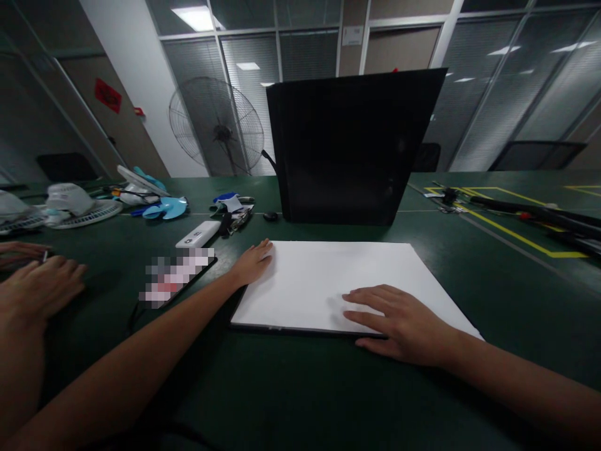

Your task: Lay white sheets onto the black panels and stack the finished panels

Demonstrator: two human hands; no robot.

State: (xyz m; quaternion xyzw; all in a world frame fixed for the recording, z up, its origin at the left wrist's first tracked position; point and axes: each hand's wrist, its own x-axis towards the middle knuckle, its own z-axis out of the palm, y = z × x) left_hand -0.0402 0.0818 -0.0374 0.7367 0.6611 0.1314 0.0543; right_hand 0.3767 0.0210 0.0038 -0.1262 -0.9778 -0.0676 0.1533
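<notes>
A flat white rectangular panel (323, 275) with a thin dark edge lies on the green table in front of me; whether its top is a paper sheet or a board surface I cannot tell. My left hand (253, 263) rests at its far left corner, fingers stretched over the edge. Over the near right part of the panel is my right hand (399, 322), palm down with fingers spread and the thumb just past the near edge. Neither hand grips anything. Behind the panel stands a large black box-like screen (352, 150), apart from both hands.
Another person's hands (42, 288) are at the left. Between us lie a blurred-out flat item (178, 275), a white device (198, 234) and keys (239, 219). Small fans (75, 203) stand farther left. Black rods (539, 210) lie right, near yellow tape (511, 232).
</notes>
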